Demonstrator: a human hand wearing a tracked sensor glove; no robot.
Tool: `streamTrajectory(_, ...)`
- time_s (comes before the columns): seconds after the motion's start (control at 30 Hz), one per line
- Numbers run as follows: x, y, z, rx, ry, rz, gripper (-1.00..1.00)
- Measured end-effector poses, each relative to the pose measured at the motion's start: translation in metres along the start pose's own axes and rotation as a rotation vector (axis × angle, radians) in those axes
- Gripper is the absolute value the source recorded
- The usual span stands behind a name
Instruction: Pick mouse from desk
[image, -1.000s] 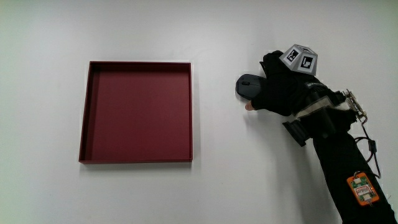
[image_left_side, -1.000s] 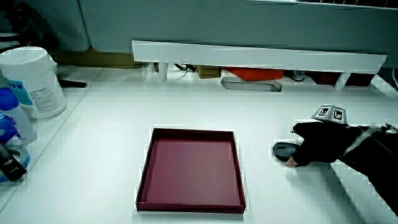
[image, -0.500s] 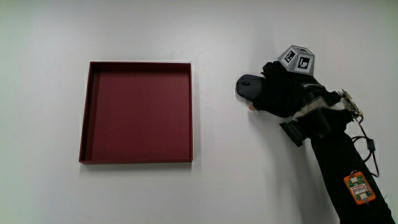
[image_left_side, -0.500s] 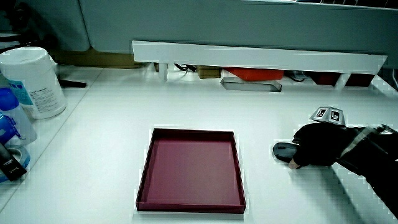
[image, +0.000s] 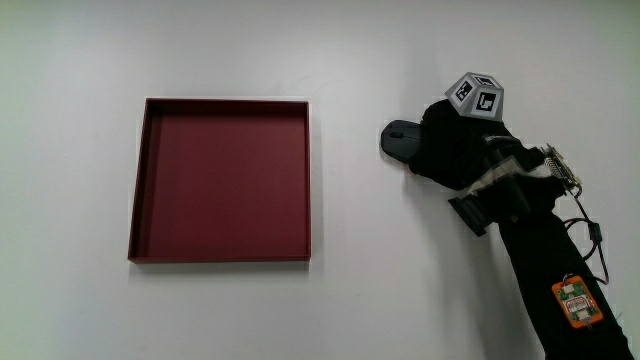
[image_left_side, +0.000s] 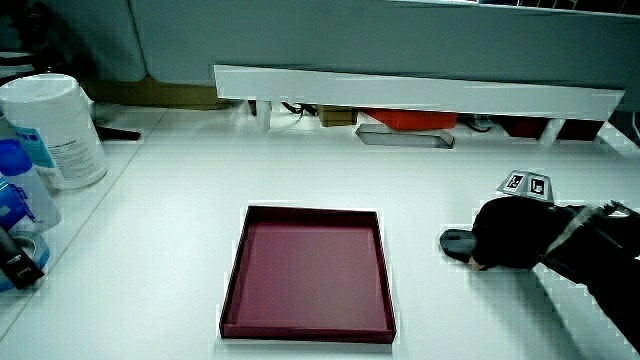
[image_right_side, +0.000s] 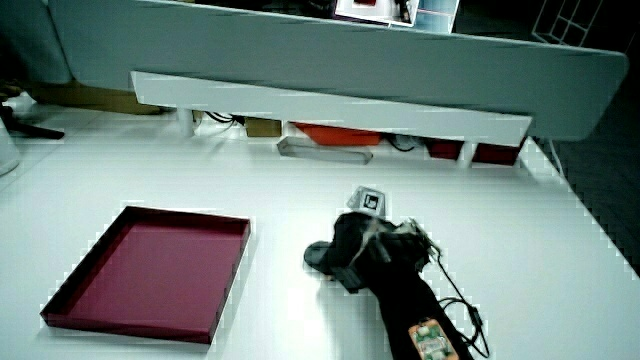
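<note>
A dark grey mouse (image: 398, 138) lies on the white desk beside the dark red tray (image: 140, 180). The gloved hand (image: 452, 148) rests over most of the mouse and closes down on it, with only the mouse's end nearest the tray showing. In both side views the mouse (image_left_side: 456, 241) (image_right_side: 320, 256) still sits on the desk surface under the hand (image_left_side: 510, 236) (image_right_side: 362, 247). The patterned cube (image: 477, 96) stands on the back of the hand.
The shallow red tray (image_left_side: 234, 285) is empty. A white tub (image_left_side: 55, 130) and a blue bottle (image_left_side: 20, 200) stand at the desk's edge. A low white shelf (image_left_side: 420, 95) runs along the partition, with a red object (image_left_side: 405, 118) under it.
The hand has slid a little farther over the mouse and curled down; the bare fingertip seen earlier beside the mouse is now hidden. The mouse has not moved.
</note>
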Motion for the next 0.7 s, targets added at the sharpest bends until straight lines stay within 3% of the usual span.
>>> streamTrajectory(0.27,-0.011,-0.005,0.018,0.044,-0.028,0.014,1.0)
streamTrajectory(0.3,-0.02,-0.013,0.024,0.041,-0.021,0.056,1.0)
streamTrajectory(0.4,-0.033,-0.018,0.035,0.054,-0.013,0.075,1.0)
streamTrajectory(0.7,-0.099,-0.051,0.059,0.109,-0.031,0.244,1.0)
